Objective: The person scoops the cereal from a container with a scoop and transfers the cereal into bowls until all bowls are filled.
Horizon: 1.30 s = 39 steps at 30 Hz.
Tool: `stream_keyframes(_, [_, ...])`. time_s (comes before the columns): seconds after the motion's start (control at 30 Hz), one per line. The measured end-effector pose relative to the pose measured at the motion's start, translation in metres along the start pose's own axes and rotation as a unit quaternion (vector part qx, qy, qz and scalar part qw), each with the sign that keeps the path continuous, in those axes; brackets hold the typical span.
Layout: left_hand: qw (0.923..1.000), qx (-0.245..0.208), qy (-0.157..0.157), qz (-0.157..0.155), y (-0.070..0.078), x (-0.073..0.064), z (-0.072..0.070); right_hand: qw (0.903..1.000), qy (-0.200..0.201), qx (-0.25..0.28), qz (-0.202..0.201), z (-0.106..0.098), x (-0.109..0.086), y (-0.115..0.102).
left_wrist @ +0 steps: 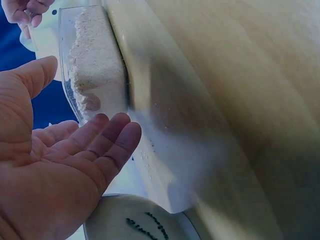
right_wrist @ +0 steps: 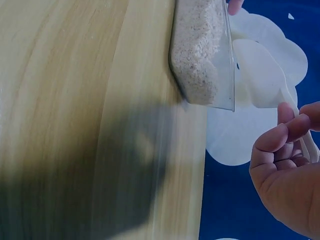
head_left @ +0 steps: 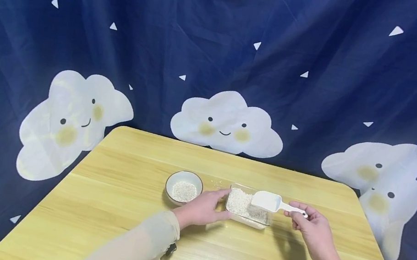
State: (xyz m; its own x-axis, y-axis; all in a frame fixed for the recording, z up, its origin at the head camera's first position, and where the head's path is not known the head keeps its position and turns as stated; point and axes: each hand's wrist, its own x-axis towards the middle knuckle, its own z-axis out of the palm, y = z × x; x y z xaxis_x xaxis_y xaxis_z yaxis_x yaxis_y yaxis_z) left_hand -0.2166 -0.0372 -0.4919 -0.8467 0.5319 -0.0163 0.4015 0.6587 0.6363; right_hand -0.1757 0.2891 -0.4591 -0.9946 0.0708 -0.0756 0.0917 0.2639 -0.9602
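Note:
A clear rectangular container (head_left: 247, 221) stands on the table, filled with pale, oat-like flakes (right_wrist: 197, 55). My right hand (head_left: 314, 230) grips a white scoop (head_left: 266, 201) by its handle, holding it over the right part of the container. How much the scoop carries is hidden by its wall in the wrist views. At the container's left end is my left hand (head_left: 205, 208), thumb and fingers spread and relaxed, fingertips right at its wall. Just left of that hand sits a bowl (head_left: 185, 177) with a brown rim and more flakes inside.
Between bowl and container, a few crumbs (head_left: 217, 182) lie on the wooden table (head_left: 127, 208). A dark blue curtain (head_left: 227, 22) with smiling clouds hangs directly behind the table's far edge.

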Motion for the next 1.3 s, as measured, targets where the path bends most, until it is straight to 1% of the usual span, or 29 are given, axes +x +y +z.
stream_keyframes(0.2, [1.0000,0.005,0.001,0.006,-0.002,0.002,0.000,0.9993,0.001,-0.036,-0.007,-0.002,0.000,-0.003])
stream_keyframes(0.33, [0.9999,0.007,0.002,0.008,-0.002,0.003,0.000,0.9981,0.000,-0.059,-0.020,-0.003,0.000,-0.005])
stream_keyframes(0.5, [1.0000,-0.002,0.001,0.005,-0.004,0.003,0.002,0.9927,-0.003,-0.112,-0.044,-0.005,0.000,-0.008])
stream_keyframes(0.63, [1.0000,-0.007,0.003,0.004,-0.006,0.003,0.004,0.9831,0.004,-0.168,-0.072,-0.004,0.000,-0.012])
stream_keyframes(0.73, [0.9998,-0.019,-0.001,-0.001,-0.007,0.004,0.004,0.9758,0.010,-0.199,-0.090,-0.003,-0.001,-0.015])
stream_keyframes(0.9, [0.9997,-0.024,-0.002,-0.007,-0.007,0.004,0.005,0.9661,0.012,-0.231,-0.115,-0.002,-0.001,-0.018])
stream_keyframes(1.03, [0.9997,-0.024,-0.001,-0.008,-0.005,0.004,0.005,0.9569,0.017,-0.251,-0.145,-0.002,0.000,-0.018])
stream_keyframes(1.13, [0.9995,-0.030,-0.004,-0.011,-0.003,0.003,0.004,0.9476,0.019,-0.269,-0.171,-0.002,0.001,-0.019])
stream_keyframes(1.3, [0.9993,-0.032,-0.005,-0.017,-0.001,0.002,0.003,0.9294,0.012,-0.306,-0.206,0.000,0.001,-0.023])
